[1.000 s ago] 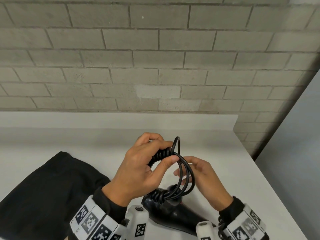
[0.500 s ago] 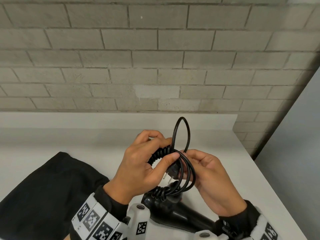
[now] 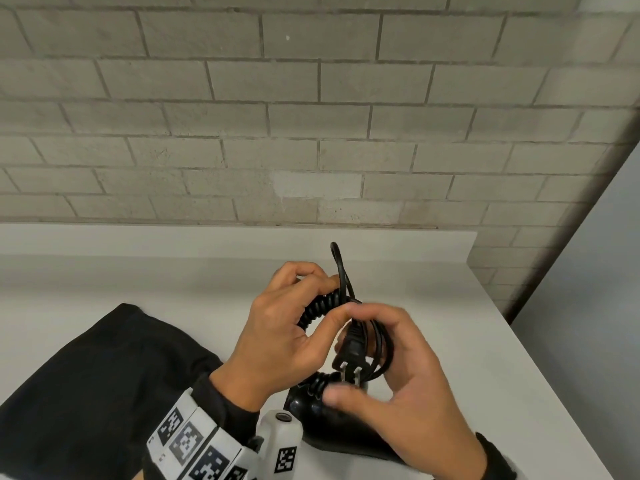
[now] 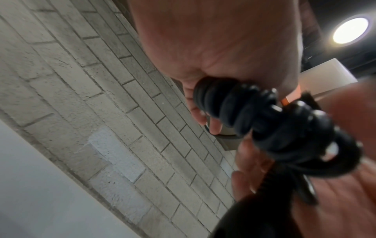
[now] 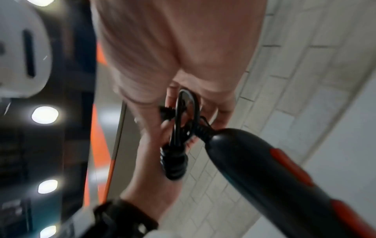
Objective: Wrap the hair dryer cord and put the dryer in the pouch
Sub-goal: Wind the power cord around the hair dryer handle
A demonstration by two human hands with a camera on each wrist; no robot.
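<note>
To the left of my hands lies the one black pouch (image 3: 86, 386), waiting on the table (image 3: 485, 341). My left hand (image 3: 277, 341) curls round the coiled cord (image 3: 318, 306), keeping its loops bunched. Between my hands hangs the single two-pronged plug (image 3: 351, 348), ready to tuck. My right hand (image 3: 408, 382) cups the loops, fingers bent round them. The one hair dryer (image 3: 332, 427) sits just beneath.

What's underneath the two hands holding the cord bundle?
Directly below the left hand and right hand lies the black hair dryer on the white table. Its lower body is hidden by the hands and wrist cameras.
</note>
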